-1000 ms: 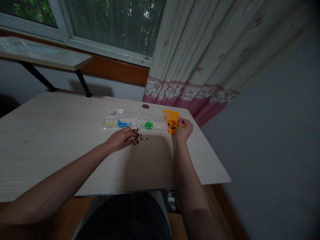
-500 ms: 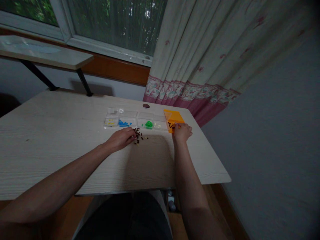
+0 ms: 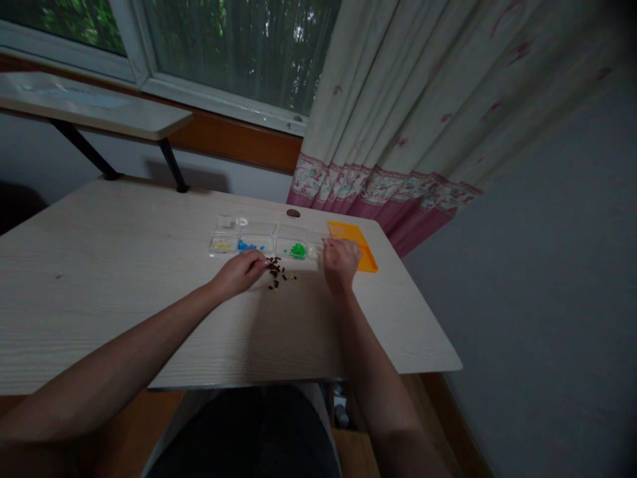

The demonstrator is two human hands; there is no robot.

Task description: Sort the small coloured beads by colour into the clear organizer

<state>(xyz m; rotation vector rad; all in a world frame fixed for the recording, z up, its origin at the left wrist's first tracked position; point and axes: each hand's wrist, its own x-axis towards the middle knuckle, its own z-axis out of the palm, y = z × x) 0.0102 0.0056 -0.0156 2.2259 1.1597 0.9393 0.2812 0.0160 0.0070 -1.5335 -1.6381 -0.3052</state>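
Observation:
My left hand (image 3: pixel 242 271) rests on the table with thumb and fingertips pinched together at the left side of a small heap of dark brown pieces (image 3: pixel 274 271). Whatever is between those fingertips is too small to name. My right hand (image 3: pixel 342 260), a little blurred, has its fingers curled together above the right end of the clear boxes, covering part of the orange tray (image 3: pixel 365 255). What it holds, if anything, cannot be made out. A few pale bits lie among the brown pieces.
Behind the heap stand clear lidded boxes in a row: yellow pieces (image 3: pixel 222 245), blue pieces (image 3: pixel 247 245), green pieces (image 3: pixel 298 250) and pale ones. A dark oval object (image 3: pixel 293 213) lies near the back edge. A raised shelf (image 3: pixel 99 106) is at the left, a curtain (image 3: pixel 388 133) behind.
My right hand has moved left from over the orange tray toward the clear boxes, uncovering the tray's right part. My left hand has shifted only slightly beside the brown heap.

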